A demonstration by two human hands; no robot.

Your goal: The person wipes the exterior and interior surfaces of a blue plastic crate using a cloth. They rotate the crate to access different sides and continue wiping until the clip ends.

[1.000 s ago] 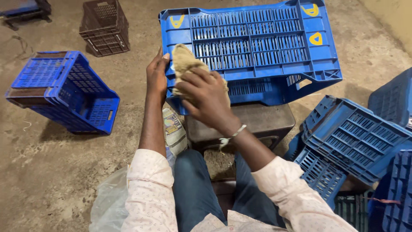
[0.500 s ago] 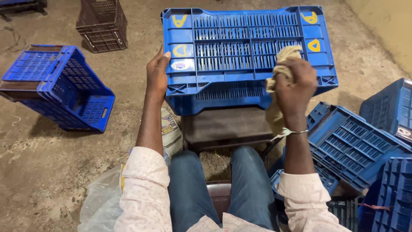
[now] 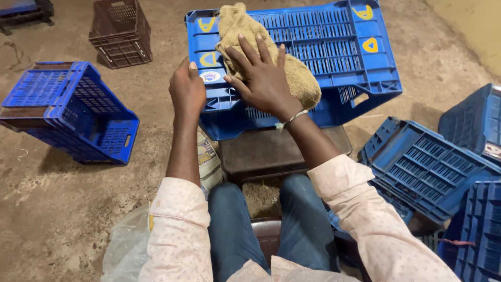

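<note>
Pressing my right hand (image 3: 263, 78) flat, fingers spread wide, I hold a tan coarse cloth rag (image 3: 245, 39) against the upturned blue slatted plastic crate (image 3: 334, 47) propped before my knees. My left hand (image 3: 187, 90) curls narrow around that crate's near left edge, steadying it. Under the crate sits a dark brown box (image 3: 271, 154). Left of the crate, another blue crate (image 3: 78, 112) tilts on the concrete floor (image 3: 62, 209); beyond it stands a brown plastic basket (image 3: 121, 32). Right of the crate lie more stacked blue crates (image 3: 433, 167).
</note>
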